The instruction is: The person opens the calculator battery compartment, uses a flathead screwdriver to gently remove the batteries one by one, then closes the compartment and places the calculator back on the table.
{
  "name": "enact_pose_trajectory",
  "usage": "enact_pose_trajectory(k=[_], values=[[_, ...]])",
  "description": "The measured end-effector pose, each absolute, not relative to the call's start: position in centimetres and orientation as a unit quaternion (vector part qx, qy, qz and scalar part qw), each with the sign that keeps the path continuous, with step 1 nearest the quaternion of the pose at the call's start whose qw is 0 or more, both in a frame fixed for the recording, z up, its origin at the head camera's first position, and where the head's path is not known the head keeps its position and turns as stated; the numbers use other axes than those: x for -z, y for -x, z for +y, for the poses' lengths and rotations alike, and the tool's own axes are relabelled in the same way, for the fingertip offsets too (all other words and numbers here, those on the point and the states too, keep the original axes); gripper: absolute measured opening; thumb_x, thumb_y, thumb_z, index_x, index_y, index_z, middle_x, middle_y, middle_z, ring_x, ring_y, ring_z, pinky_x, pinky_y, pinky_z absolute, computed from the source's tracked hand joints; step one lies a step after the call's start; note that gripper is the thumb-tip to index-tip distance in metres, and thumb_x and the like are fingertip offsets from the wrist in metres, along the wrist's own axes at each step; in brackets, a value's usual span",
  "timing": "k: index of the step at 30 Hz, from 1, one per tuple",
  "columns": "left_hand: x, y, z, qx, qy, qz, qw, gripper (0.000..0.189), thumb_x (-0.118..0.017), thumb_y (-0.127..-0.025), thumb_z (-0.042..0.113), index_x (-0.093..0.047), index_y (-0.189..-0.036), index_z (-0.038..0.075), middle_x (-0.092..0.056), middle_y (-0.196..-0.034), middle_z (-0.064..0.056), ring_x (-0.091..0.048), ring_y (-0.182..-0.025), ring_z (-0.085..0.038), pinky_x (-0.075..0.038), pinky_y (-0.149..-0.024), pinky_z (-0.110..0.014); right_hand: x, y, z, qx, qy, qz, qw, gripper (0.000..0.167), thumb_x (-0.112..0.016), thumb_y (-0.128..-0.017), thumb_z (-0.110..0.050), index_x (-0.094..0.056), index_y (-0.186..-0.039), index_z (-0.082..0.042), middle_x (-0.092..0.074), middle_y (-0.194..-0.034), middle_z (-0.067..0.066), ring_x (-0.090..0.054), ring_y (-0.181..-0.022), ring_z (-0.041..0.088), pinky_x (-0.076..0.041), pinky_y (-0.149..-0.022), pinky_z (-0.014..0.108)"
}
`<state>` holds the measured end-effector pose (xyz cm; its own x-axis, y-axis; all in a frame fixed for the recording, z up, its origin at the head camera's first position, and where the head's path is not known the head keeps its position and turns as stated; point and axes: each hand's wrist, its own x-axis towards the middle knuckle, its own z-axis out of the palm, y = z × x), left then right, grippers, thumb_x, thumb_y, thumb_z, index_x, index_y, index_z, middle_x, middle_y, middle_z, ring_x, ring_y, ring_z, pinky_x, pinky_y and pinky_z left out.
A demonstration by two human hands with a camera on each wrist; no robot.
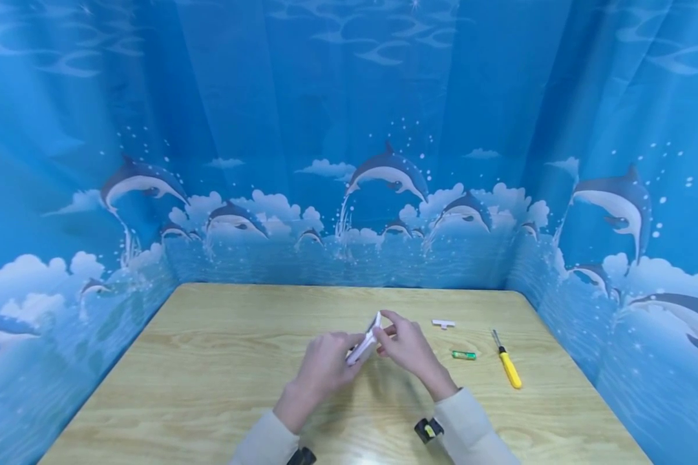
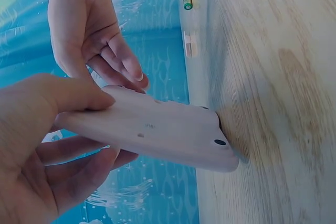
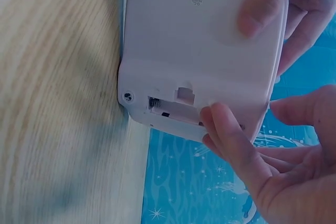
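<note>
A flat, whitish plastic device is held up on edge over the table, its back turned to the right. That back has dark round feet and a battery compartment without its cover; a spring shows at one end. My left hand grips the device, thumb on the back and fingers behind. At the compartment end, my right hand holds the device by its edge. Fingertips of that hand lie over part of the compartment and hide it. The device's front is mostly hidden.
On the wooden table, right of my hands, lie a small white T-shaped cover, a green battery and a screwdriver with a yellow handle. A blue dolphin-print curtain surrounds the table's back and sides.
</note>
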<state>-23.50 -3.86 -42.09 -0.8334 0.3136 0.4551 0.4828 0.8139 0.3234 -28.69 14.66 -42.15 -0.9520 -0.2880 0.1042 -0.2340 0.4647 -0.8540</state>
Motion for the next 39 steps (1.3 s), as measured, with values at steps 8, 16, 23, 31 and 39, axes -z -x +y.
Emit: enact_pose_trajectory(k=[8,16,23,31,39], values=[[42.2,23.3,-3.6,0.227,0.219,-0.931,0.185,0.039,-0.086,-0.076,0.007,-0.077,-0.114,0.006,-0.078,-0.089,-0.011,-0.069,-0.067,-0.012,-0.051,-0.058,-0.012,42.2,28.6,14.5,0.486,0.153,0.86,0.024,0.053,-0.062,-0.102,-0.016,-0.046,-0.148,0.007,-0.074,-0.105,0.03,-0.077,-0.071,0.033,-0.066,-0.066,0.034],[42.1,23.2,-3.4,0.231,0.227,-0.927,0.188,0.037,-0.081,-0.077,0.004,-0.074,-0.113,0.003,-0.077,-0.087,-0.008,-0.07,-0.069,-0.013,-0.056,-0.062,-0.014,42.3,28.7,14.5,0.493,0.158,0.855,0.03,0.052,-0.061,-0.102,-0.017,-0.047,-0.148,0.005,-0.073,-0.11,0.031,-0.077,-0.071,0.024,-0.066,-0.067,0.035],[42.4,23.2,-3.4,0.227,0.208,-0.93,0.199,0.034,-0.082,-0.079,0.007,-0.074,-0.111,0.0,-0.077,-0.088,-0.01,-0.071,-0.072,-0.016,-0.06,-0.063,-0.02,42.6,29.3,15.1,0.496,0.146,0.856,0.017,0.045,-0.062,-0.101,-0.013,-0.055,-0.141,0.005,-0.073,-0.112,0.03,-0.077,-0.078,0.033,-0.066,-0.065,0.033],[42.4,23.0,-3.2,0.233,0.202,-0.931,0.195,0.028,-0.081,-0.084,0.011,-0.073,-0.109,0.002,-0.075,-0.084,-0.009,-0.067,-0.066,-0.013,-0.055,-0.058,-0.016,41.8,31.1,18.4,0.376,0.118,0.919,-0.027,0.027,-0.065,-0.099,-0.012,-0.071,-0.124,-0.003,-0.076,-0.113,0.021,-0.077,-0.089,0.031,-0.066,-0.073,0.037],[42.5,23.1,-3.3,0.229,0.185,-0.936,0.192,0.036,-0.082,-0.082,0.011,-0.071,-0.114,0.001,-0.077,-0.093,-0.013,-0.073,-0.077,-0.022,-0.063,-0.067,-0.026,41.9,34.0,22.1,0.263,0.099,0.96,-0.003,0.026,-0.067,-0.096,-0.006,-0.071,-0.121,0.0,-0.069,-0.122,0.028,-0.069,-0.109,0.043,-0.061,-0.088,0.053]])
